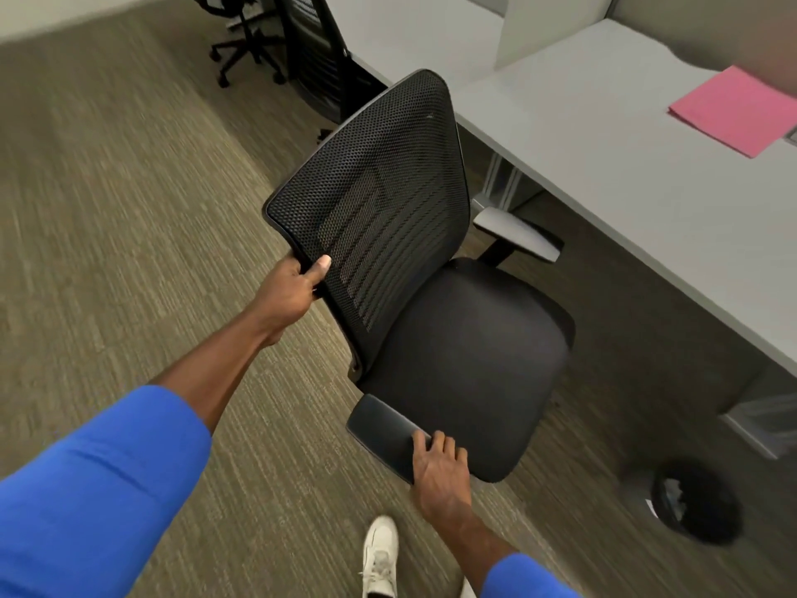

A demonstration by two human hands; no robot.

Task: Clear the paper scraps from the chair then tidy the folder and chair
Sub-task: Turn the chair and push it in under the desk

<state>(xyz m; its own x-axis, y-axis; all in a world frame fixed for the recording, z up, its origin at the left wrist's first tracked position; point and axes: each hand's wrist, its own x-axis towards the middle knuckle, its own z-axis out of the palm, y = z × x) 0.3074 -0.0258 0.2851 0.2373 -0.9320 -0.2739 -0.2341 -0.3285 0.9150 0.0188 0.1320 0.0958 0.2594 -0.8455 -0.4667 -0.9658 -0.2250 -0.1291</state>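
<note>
Left hand clamped on edge of mesh backrest of black chair, right hand gripping near armrest. Seat bare, chair just beside grey desk. Pink folder flat on desk. Black bin on carpet, paper scraps inside.

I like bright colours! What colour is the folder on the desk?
Pink. The folder shows best in the head view.
</note>
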